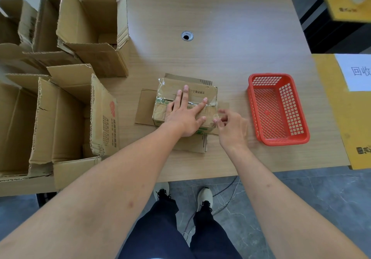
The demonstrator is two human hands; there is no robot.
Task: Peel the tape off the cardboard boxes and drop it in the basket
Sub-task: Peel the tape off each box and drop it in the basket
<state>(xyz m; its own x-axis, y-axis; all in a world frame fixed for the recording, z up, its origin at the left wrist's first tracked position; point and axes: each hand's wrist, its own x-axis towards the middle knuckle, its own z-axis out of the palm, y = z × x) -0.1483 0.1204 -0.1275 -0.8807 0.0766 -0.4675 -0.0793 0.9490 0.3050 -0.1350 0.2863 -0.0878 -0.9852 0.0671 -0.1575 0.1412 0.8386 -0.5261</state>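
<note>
A small taped cardboard box lies in the middle of the wooden table. Clear tape runs across its top seam and over its left and right edges. My left hand presses flat on the box top with its fingers spread. My right hand is at the box's right edge and pinches the loose end of the clear tape between thumb and fingers. A red plastic basket stands to the right of the box, with nothing visible inside it.
Several opened cardboard boxes crowd the left side of the table. A cable hole sits at the back middle. A yellow box with a white label stands at the right edge. My feet are on the floor below.
</note>
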